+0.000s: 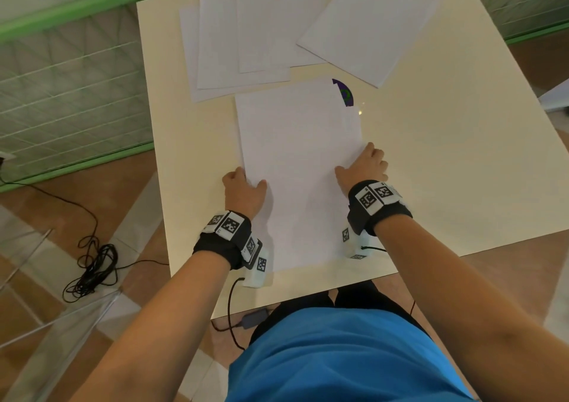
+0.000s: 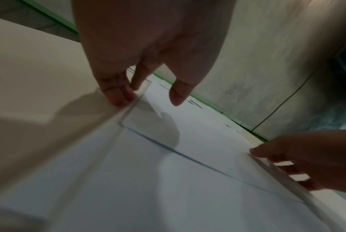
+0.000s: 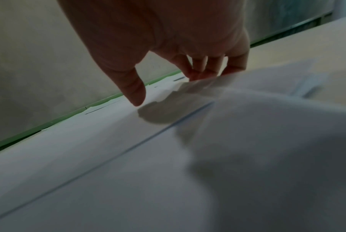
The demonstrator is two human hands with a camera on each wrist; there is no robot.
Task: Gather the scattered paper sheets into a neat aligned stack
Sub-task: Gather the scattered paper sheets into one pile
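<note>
- Near centre: paper stack (image 1: 295,167) lies on the table (image 1: 446,167), its near end close to the near table edge.
- Left hand (image 1: 244,190) holds the stack's left edge, fingers curled at it, thumb on top.
- Right hand (image 1: 363,167) holds the right edge likewise.
- Right of the stack: bare tabletop.
- Far: loose sheets (image 1: 246,41) overlap; one angled sheet (image 1: 369,23) far right.

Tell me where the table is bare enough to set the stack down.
The table is bare right of the stack, below the tilted sheet. A narrow strip is bare along its left edge. The far side is crowded with overlapping sheets.
</note>
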